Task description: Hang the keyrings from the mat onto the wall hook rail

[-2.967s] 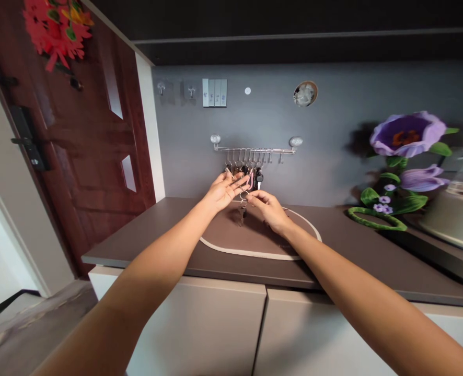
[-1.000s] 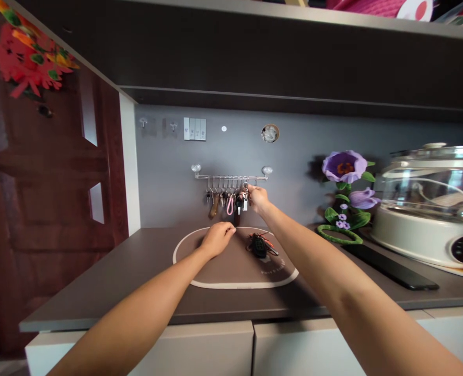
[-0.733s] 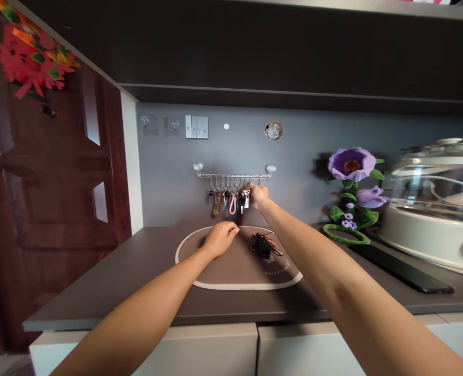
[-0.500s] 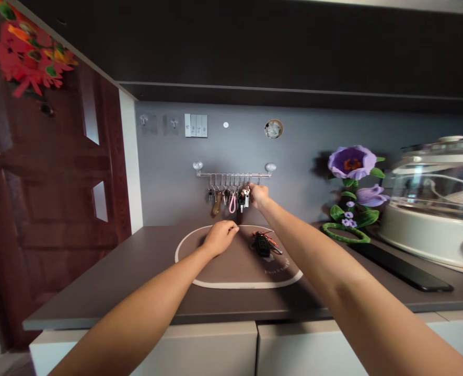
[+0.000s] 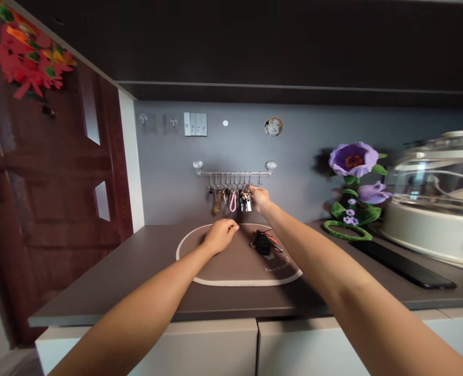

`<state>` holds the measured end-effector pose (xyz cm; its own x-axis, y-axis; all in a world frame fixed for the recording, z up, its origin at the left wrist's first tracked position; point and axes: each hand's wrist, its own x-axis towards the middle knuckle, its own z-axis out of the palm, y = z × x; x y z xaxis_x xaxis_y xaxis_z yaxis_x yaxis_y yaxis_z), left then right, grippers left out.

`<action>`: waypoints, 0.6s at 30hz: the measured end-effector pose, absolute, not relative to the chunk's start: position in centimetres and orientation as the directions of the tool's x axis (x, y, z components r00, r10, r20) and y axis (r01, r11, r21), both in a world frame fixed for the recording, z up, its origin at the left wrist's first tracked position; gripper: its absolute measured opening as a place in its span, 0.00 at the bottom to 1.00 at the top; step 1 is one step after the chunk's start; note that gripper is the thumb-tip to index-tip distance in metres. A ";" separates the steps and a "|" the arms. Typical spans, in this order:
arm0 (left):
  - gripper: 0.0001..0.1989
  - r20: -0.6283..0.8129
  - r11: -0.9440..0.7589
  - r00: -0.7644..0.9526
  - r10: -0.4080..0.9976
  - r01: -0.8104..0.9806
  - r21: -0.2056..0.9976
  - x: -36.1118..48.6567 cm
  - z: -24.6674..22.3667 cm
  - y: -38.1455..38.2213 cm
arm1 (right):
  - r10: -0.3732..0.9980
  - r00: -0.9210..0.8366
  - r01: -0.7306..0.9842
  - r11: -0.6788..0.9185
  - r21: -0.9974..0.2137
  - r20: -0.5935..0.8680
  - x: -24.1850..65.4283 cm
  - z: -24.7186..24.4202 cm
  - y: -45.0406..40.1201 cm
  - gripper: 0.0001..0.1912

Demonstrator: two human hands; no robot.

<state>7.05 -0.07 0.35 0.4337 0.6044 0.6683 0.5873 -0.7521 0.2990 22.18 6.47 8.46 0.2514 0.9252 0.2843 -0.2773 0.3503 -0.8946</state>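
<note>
One key bunch (image 5: 248, 202), probably light but swingy — right grip (image 5: 260, 198) seems clamped on its ring, best spot; left grip (image 5: 219, 236) curled together.

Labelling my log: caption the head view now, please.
Right hand at the keys hung from the rail, left hand over the mat.

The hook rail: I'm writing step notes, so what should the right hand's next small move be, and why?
Probably ease the keys down slightly, feeling whether the hook rail takes their weight. The right hand is at the top of them, just below the rail, and the contact is too small to tell whether they hang securely.
</note>
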 end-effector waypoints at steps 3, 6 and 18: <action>0.11 0.666 -0.752 0.437 0.604 0.589 0.295 7.0 0.3 -0.1 | 0.923 0.247 -0.243 0.354 -0.903 0.295 22.5 8.1 6.9 0.06; 0.11 0.671 -0.756 0.435 0.601 0.580 0.302 7.0 0.3 -0.1 | 0.924 0.247 -0.208 0.344 -0.916 0.291 22.8 7.9 6.9 0.04; 0.11 0.663 -0.731 0.403 0.631 0.596 0.333 6.5 0.2 -0.1 | 0.945 0.244 -0.124 0.254 -0.959 0.219 24.5 8.1 4.6 0.06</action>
